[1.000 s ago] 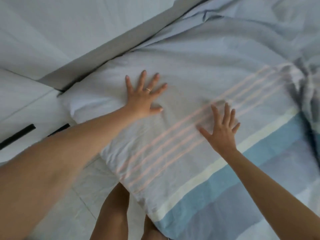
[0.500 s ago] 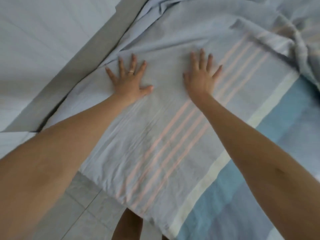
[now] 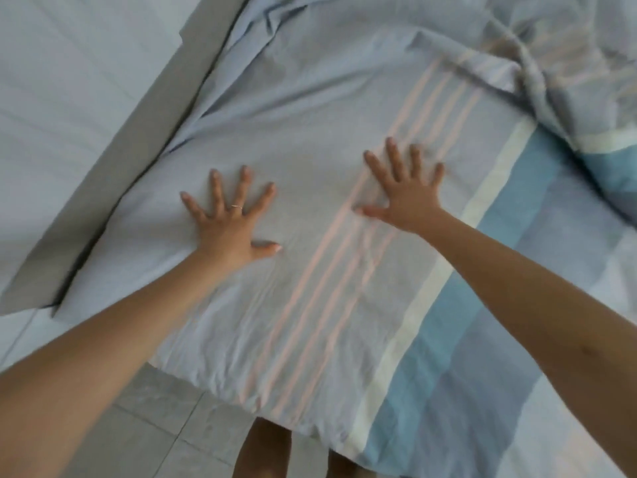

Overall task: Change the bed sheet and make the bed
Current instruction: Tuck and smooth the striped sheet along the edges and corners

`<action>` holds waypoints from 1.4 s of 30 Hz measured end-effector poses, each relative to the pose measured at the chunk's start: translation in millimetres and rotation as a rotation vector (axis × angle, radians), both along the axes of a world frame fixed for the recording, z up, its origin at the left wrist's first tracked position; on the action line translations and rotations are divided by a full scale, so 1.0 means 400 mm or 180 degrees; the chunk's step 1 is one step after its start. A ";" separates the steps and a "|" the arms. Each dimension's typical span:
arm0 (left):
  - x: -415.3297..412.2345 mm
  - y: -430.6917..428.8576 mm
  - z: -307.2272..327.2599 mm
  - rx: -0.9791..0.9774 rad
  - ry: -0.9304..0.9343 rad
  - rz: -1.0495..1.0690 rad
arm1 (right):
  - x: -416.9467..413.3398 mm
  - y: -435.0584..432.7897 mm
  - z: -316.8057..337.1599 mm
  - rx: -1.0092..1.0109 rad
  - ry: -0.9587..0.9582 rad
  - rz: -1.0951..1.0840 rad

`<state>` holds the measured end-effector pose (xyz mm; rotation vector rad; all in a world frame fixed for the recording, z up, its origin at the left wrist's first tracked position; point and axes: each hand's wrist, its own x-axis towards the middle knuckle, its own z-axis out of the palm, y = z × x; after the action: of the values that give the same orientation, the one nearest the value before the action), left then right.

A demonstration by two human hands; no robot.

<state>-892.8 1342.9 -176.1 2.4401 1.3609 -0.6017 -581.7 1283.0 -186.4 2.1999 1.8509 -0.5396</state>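
Note:
A pale blue bed sheet (image 3: 310,132) with thin pink stripes, a cream band and darker blue bands covers the bed. My left hand (image 3: 231,229) lies flat on the plain blue part, fingers spread, a ring on one finger. My right hand (image 3: 406,194) presses flat on the pink stripes, fingers spread. The sheet is smooth around both hands and bunched in folds at the upper right (image 3: 558,74).
A grey bed frame edge (image 3: 113,160) runs diagonally along the left of the sheet, against a white wall or panel (image 3: 69,81). Grey floor tiles (image 3: 144,426) show below the mattress corner, with my legs (image 3: 265,450) by the bed's edge.
Both hands have slid back toward me over the sheet and spread further apart. The sheet between them looks flatter.

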 end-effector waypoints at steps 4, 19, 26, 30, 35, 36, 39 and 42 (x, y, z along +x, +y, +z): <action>0.078 0.162 0.036 -0.0586 0.0238 -0.0122 | -0.008 0.153 0.039 -0.0065 -0.0032 -0.0945; 0.150 0.330 0.015 -0.1548 0.0738 -0.0209 | 0.043 0.411 -0.072 0.1273 -0.0283 -0.0275; 0.195 0.269 0.129 -0.1620 0.0287 -0.0010 | 0.046 0.414 -0.025 0.1006 0.0064 -0.0258; 0.187 0.277 0.212 -0.1082 -0.0559 0.0413 | 0.052 0.419 -0.026 0.0963 0.0119 -0.0075; 0.215 0.138 0.300 -0.0001 -0.2074 0.2034 | 0.049 0.435 -0.022 0.1046 0.0337 0.0626; 0.251 0.069 0.316 0.0203 -0.2343 0.2364 | 0.066 0.435 -0.019 0.1050 0.0429 0.0981; 0.351 -0.078 0.325 0.0386 -0.2416 0.2689 | 0.095 0.526 0.066 0.0804 0.1048 0.1510; 0.421 -0.071 0.326 0.0101 -0.1812 0.2479 | 0.147 0.677 0.199 0.1193 0.1483 0.0929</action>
<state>-724.6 1314.7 -45.8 1.6598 1.8367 0.2809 -523.0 1553.6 -106.8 2.0746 2.6530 -0.7438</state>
